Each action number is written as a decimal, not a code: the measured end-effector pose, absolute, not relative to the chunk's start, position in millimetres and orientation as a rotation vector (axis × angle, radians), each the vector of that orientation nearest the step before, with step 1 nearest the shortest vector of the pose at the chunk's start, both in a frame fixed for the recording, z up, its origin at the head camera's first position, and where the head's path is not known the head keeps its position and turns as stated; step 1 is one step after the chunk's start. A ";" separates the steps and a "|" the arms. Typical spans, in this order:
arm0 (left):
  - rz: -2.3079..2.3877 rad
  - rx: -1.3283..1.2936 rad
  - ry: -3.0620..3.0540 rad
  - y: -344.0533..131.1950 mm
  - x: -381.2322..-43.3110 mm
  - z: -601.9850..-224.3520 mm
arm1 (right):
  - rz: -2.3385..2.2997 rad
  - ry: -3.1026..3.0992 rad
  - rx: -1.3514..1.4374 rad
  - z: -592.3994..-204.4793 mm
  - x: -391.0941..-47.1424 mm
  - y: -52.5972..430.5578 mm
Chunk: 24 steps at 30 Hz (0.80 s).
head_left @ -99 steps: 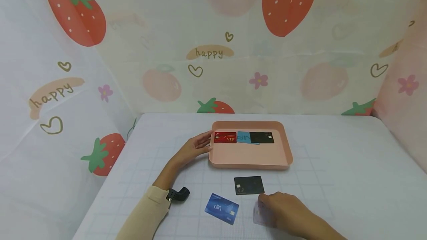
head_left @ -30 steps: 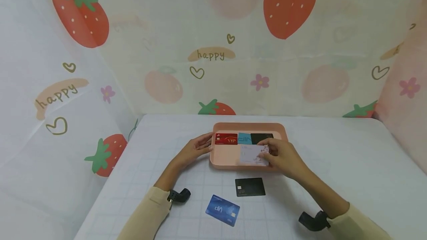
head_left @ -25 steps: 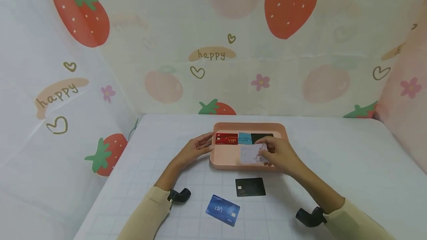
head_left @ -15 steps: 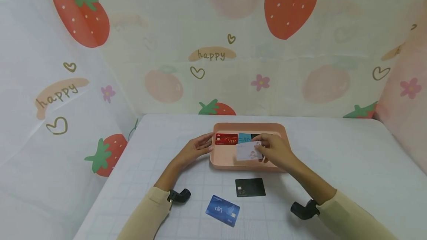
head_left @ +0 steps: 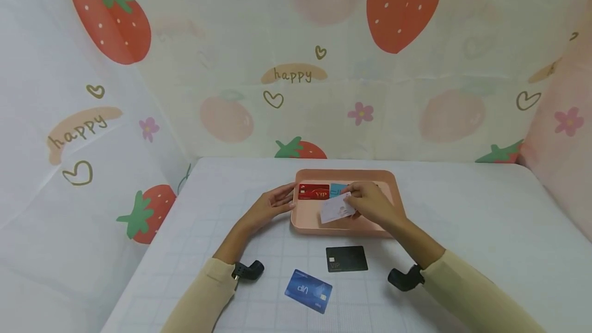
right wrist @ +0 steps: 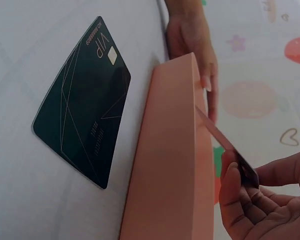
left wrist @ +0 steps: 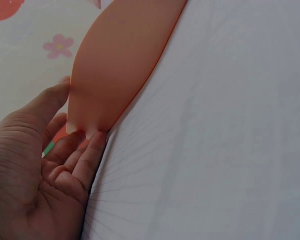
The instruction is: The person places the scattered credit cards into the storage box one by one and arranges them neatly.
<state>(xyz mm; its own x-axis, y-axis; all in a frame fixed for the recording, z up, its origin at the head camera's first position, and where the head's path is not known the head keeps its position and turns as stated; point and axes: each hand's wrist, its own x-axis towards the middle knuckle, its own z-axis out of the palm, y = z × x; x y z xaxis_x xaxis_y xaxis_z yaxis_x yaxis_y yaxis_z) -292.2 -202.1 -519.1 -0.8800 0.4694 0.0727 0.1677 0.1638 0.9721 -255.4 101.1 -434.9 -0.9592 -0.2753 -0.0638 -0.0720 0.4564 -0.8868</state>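
A patterned cloth hangs at the far left and runs round the back, printed with strawberries, hearts, flowers and the word "happy". Next comes the left sleeve, beige, with a black device at its cuff. The left hand reaches forward with its fingers loosely extended; the left wrist view shows the fingertips touching the outer wall of the pink tray at its left end, without wrapping round it.

Nearer the person, a blue card lies flat and turned at a slant on the white surface, its VIP lettering upside down. Beyond it, inside the tray and along its back, a red card sits at the left, with a light blue card just beside it, partly covered by the right hand.

That hand pinches a pale card between thumb and fingers over the tray. The card is tilted, its free end pointing left and downward; whether that end touches the tray I cannot tell. In front of the tray, a dark card with a chip and VIP lettering lies flat, near the blue one but apart. Farther right is the right sleeve, with a second black device at its cuff.
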 end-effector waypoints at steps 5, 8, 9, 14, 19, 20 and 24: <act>1.782 0.617 2.194 -202.4 -292.9 -518.7 | -1.518 2.468 -0.293 -438.6 -261.5 94.4; 1.787 0.609 2.192 -202.9 -292.9 -519.0 | -1.525 2.436 -0.272 -442.0 -265.0 89.8; 1.787 0.610 2.194 -202.9 -293.0 -519.3 | -1.527 2.431 -0.262 -443.6 -266.2 88.4; 1.784 0.608 2.192 -202.1 -293.5 -520.6 | -1.560 2.385 -0.221 -451.9 -270.2 81.6; 1.778 0.600 2.195 -201.4 -292.9 -518.5 | -1.601 2.322 -0.201 -454.3 -272.7 73.8; 1.777 0.603 2.194 -201.3 -293.1 -518.2 | -1.605 2.316 -0.196 -454.5 -273.3 72.1; 1.784 0.614 2.183 -200.8 -293.6 -518.5 | -1.574 2.348 -0.190 -457.4 -276.0 66.4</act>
<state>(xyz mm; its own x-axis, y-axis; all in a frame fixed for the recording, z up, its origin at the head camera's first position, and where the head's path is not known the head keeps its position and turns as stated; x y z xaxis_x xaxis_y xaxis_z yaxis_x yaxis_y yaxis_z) -293.6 -200.8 -518.5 -0.8782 0.4735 0.0673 0.1601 0.1585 0.9743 -276.0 66.4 -457.4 -0.9441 -0.2770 -0.1788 0.0601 0.3885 -0.9195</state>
